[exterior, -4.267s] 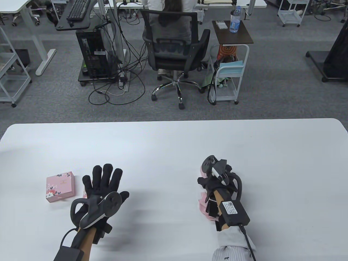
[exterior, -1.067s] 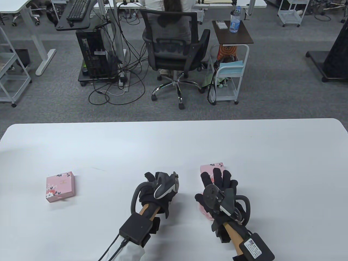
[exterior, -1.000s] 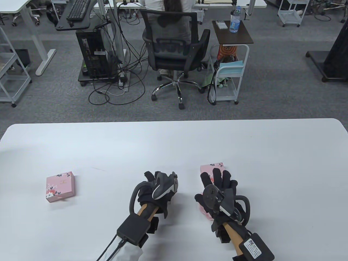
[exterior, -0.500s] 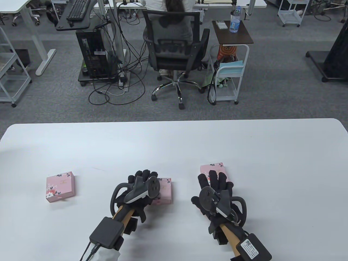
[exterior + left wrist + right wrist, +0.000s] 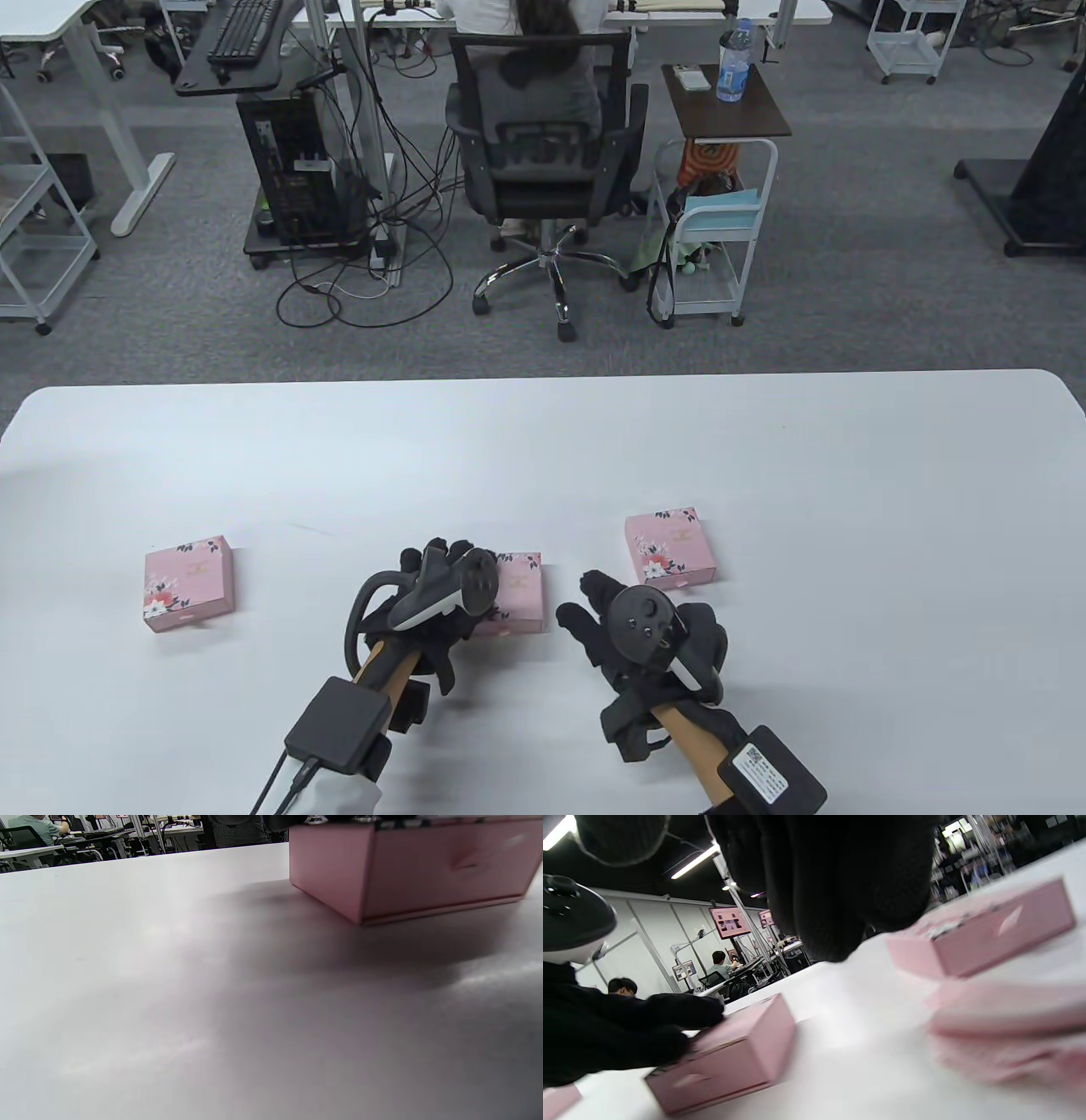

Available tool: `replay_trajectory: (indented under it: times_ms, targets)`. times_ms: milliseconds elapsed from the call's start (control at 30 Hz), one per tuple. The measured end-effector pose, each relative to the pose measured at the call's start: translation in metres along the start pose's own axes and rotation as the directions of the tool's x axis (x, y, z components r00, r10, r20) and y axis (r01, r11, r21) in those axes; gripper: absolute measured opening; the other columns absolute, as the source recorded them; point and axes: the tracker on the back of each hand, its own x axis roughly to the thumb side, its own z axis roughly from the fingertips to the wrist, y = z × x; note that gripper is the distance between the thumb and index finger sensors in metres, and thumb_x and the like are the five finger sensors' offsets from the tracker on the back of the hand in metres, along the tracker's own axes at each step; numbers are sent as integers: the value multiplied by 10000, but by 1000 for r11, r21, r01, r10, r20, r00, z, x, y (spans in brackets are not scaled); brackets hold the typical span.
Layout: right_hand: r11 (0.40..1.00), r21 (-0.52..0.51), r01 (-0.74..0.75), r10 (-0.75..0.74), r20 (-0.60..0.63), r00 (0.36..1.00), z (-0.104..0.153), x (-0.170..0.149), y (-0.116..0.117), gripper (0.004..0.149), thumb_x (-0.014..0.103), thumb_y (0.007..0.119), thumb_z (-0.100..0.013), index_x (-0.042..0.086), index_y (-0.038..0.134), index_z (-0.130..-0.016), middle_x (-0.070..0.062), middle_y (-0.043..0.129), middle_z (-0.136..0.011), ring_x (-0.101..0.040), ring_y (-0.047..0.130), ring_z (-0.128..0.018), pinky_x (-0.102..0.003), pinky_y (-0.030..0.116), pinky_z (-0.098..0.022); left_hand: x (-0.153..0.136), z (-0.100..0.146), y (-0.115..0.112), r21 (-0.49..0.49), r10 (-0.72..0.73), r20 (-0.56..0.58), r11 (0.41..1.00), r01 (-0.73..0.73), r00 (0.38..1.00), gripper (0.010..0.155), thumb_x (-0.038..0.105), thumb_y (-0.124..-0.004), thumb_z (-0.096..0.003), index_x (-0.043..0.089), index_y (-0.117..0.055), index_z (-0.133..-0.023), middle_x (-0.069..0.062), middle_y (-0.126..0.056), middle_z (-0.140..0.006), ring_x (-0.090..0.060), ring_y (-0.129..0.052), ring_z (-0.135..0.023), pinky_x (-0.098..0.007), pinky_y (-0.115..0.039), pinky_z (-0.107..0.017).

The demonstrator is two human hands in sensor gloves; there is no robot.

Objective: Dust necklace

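Three pink floral boxes lie on the white table (image 5: 543, 441): one at the left (image 5: 188, 584), one in the middle (image 5: 519, 592) and one at the right (image 5: 670, 549). My left hand (image 5: 441, 564) grips the middle box by its left end, fingers over the lid; the right wrist view shows those fingers (image 5: 683, 1012) on that box (image 5: 734, 1052). My right hand (image 5: 598, 607) hovers just right of the middle box with relaxed fingers, holding nothing. A blurred pink cloth (image 5: 1001, 1027) lies beneath it. No necklace is in view.
The middle box's pink side wall (image 5: 407, 874) fills the top of the left wrist view. Beyond the table's far edge a person sits in a black office chair (image 5: 543, 153), beside a small cart (image 5: 713, 246) and desks.
My right hand has come off the right box and swung left toward the middle box. My left hand has set the middle box down centre-left and nudged it slightly right.
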Motion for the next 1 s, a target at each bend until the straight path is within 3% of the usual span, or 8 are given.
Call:
replay_trajectory:
  times_ms: [167,367,600,833,1000]
  targets:
    - [962,189,197,-151,-229,962,-13,-1,40,458,507,666,-508,188,814,-801,-72,1011,-567,-165,1058,-307,-237,869,-243,2,0,-2,-8,-14,-8,1000,13,1000,661,512,-491,-560,404,-270,-1174,11,-297,-1306,-358,-336,-1212,-539,-273,-848]
    - [892,282,352,-200,-452,869,-27,-6,78,478,541,660,-503,183,830,-771,-51,1018,-505,-137,1046,-239,-214,858,-197,2,0,-1,-12,-20,-13,1000,19,1000,660,516,-488,-559,407,-266,-1171,18,-294,-1305,-358,-344,-1212,-540,-277,-846]
    - [844,263,468,-239,-597,766,-33,-8,101,471,552,685,-493,193,819,-766,-16,1015,-471,-103,1033,-200,-192,851,-172,0,0,-1,-23,-9,-6,1000,9,1000,660,520,-481,-560,408,-253,-1170,21,-282,-1304,-353,-339,-1212,-537,-272,-846]
    - [777,168,607,-345,-693,633,-27,-6,111,387,438,735,-513,192,796,-806,11,1016,-464,-83,1037,-197,-191,860,-176,0,0,-2,-14,0,-3,1000,0,1000,661,522,-484,-559,410,-258,-1170,24,-287,-1304,-351,-342,-1214,-537,-273,-847]
    - [688,85,720,-435,-747,503,-21,-6,119,358,391,703,-546,180,744,-832,4,991,-581,-96,1058,-319,-202,882,-261,-1,0,-2,-12,13,-1,1000,-13,1000,660,524,-485,-559,413,-261,-1170,24,-287,-1304,-348,-342,-1215,-538,-272,-847]
